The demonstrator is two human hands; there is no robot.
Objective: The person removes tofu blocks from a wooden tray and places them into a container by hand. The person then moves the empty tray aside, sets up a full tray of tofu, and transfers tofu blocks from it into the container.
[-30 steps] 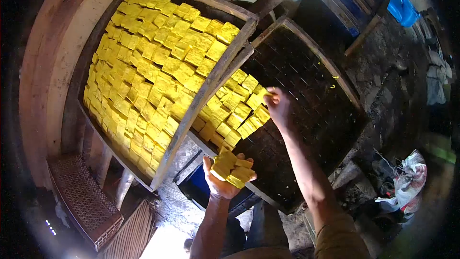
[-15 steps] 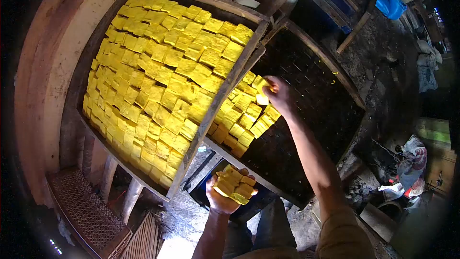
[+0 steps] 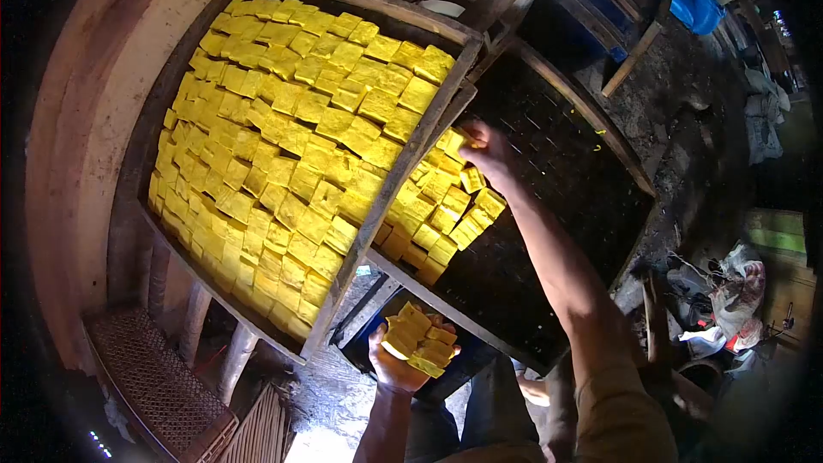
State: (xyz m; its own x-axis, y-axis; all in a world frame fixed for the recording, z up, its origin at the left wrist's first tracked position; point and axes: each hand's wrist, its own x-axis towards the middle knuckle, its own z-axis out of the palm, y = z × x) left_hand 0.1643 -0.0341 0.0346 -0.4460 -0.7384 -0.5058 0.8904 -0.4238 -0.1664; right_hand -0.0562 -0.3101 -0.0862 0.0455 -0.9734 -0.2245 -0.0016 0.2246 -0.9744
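Observation:
My left hand [image 3: 396, 372] is cupped palm up around a pile of several yellow tofu blocks [image 3: 415, 336], low in front of my body. Over the right-hand slatted tray [image 3: 549, 206], my right hand [image 3: 487, 154] has its fingers closed at a yellow tofu block [image 3: 456, 139] near the tray's upper left; the fingertips are partly hidden. Just below the hand, a single tofu block [image 3: 472, 179] sits tilted at the edge of the rows. More tofu lies close together along this tray's left side.
To the left, a wood-framed tray [image 3: 353, 279] is covered with tightly laid tofu blocks and overlaps the right-hand tray. A woven rack [image 3: 159, 369] stands at lower left. Blue plastic [image 3: 690, 2] lies at upper right, and crumpled bags [image 3: 737, 291] lie at the right.
My right hand has moved slightly up and left, away from a tofu block that now sits tilted at the edge of the rows. The left hand still holds its pile.

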